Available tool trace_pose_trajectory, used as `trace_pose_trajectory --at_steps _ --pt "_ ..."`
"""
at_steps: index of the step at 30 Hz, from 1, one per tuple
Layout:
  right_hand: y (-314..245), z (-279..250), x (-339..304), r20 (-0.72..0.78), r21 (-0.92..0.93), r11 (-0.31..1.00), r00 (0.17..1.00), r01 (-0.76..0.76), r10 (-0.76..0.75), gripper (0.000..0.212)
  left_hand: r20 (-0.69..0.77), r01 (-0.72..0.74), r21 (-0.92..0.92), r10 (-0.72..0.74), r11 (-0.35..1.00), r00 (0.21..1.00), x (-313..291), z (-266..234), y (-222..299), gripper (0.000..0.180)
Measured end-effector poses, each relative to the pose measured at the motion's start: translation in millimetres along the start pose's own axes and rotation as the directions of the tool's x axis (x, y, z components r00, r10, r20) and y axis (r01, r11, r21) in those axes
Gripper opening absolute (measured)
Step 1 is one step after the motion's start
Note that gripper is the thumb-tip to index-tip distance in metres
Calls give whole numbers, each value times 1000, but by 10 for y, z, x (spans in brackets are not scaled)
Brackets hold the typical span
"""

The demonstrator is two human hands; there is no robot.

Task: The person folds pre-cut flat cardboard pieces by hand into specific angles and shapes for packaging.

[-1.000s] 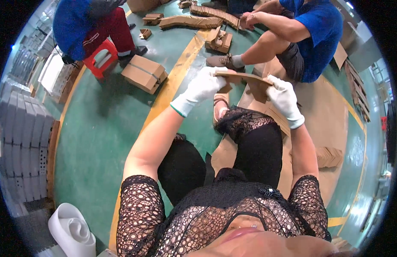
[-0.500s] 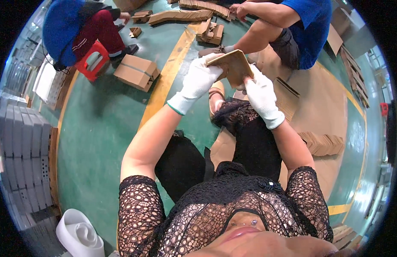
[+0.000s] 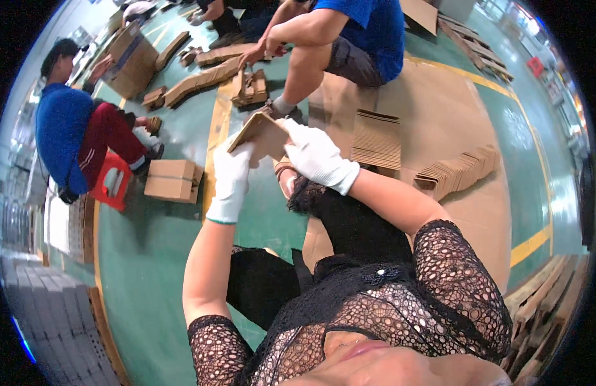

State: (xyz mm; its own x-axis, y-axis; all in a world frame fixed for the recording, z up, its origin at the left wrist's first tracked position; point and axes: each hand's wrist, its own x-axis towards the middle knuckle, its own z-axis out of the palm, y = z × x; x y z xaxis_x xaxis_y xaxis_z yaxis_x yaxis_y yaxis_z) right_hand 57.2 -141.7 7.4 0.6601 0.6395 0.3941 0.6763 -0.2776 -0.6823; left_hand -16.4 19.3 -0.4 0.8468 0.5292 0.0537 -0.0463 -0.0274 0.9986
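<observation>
In front of me I hold up a folded piece of brown cardboard [image 3: 270, 137], tilted, above my outstretched foot. My left hand [image 3: 231, 168], in a white knitted glove, is closed on its left side. On its right side my right hand [image 3: 318, 156], gloved the same way, grips the edge. The cardboard and gloves partly hide the fingertips. Beyond the piece, a co-worker's hand touches a small bundle of folded cardboard [image 3: 250, 89] on the floor.
A row of cardboard pieces [image 3: 376, 140] and a fanned stack [image 3: 462, 171] lie on a flat cardboard sheet [image 3: 439, 109] at right. A taped carton [image 3: 172, 181] stands left, near a co-worker on a red stool [image 3: 111, 182]. Wooden pallets [image 3: 549, 309] stand at lower right.
The view has swung, so my hands and the cardboard piece appear lower and further left. Both hands keep hold of it. The co-worker's hand has come down onto the small bundle.
</observation>
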Motion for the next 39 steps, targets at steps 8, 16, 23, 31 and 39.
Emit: trace_pose_trajectory --at_steps 8,16,23,31,39 --pt "13 42 -43 -12 -37 999 999 37 -37 47 4 40 -130 -40 991 999 0 -19 28 19" --pt "-7 -51 -34 107 -78 995 992 -56 64 49 -35 -27 -107 24 994 999 19 20 -45 19" --pt "-29 -80 -79 130 -105 994 991 -20 33 50 75 -4 -119 13 993 997 47 -41 -59 18" --pt "-131 -298 -129 135 -358 932 985 -48 103 27 40 -48 -110 53 993 998 7 68 -87 17" --pt "791 -792 -838 -130 -358 810 883 -465 450 31 400 19 38 -33 999 916 -65 305 -123 62"
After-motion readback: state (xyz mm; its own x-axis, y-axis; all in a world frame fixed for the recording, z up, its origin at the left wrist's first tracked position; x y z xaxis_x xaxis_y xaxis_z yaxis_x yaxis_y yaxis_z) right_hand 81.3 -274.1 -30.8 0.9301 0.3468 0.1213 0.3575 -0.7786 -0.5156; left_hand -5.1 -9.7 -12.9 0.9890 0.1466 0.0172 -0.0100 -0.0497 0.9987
